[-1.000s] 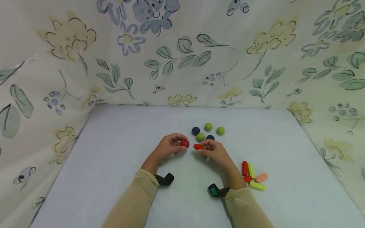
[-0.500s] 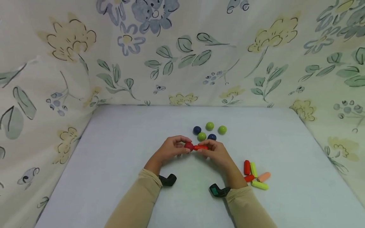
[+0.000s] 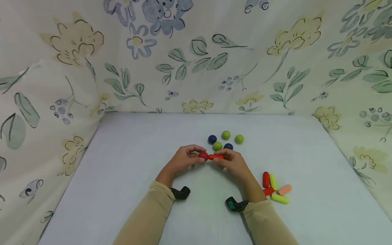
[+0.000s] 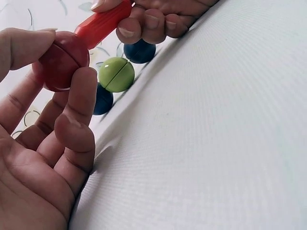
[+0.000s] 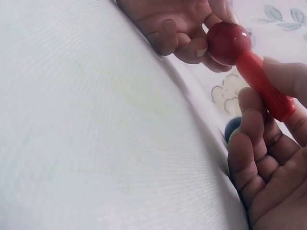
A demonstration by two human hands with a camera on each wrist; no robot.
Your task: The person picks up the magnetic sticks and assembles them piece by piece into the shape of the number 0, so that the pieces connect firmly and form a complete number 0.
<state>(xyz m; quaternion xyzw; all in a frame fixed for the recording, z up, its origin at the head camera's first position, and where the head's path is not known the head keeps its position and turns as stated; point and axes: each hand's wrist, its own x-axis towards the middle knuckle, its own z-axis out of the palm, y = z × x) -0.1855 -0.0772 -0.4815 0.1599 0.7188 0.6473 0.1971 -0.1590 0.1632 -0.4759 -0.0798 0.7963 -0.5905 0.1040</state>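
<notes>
Between thumb and fingers my left hand [image 3: 183,159] pinches a dark red ball [image 4: 61,61], glossy and with a groove around it. My right hand [image 3: 236,166] pinches a bright red ribbed handle [image 5: 266,87] that tapers toward the ball. The handle's narrow end meets the ball's side, so the two lie in one line in the head view. Both are held up above the white table [image 3: 137,136]. Just behind the hands sit green balls [image 3: 226,135] and dark blue balls [image 3: 212,139], close together.
Right of the right forearm lies a loose group of similar handles: red ones [image 3: 265,179], yellow-green ones [image 3: 280,198] and a peach one [image 3: 284,190]. A flowered cloth [image 3: 196,78] hangs behind the table and along its sides. Each wrist wears a small black camera [image 3: 181,193].
A second ago a gap separated ball and handle. My left hand has moved right with the ball until it met the handle's end. Since then both hands have barely shifted.
</notes>
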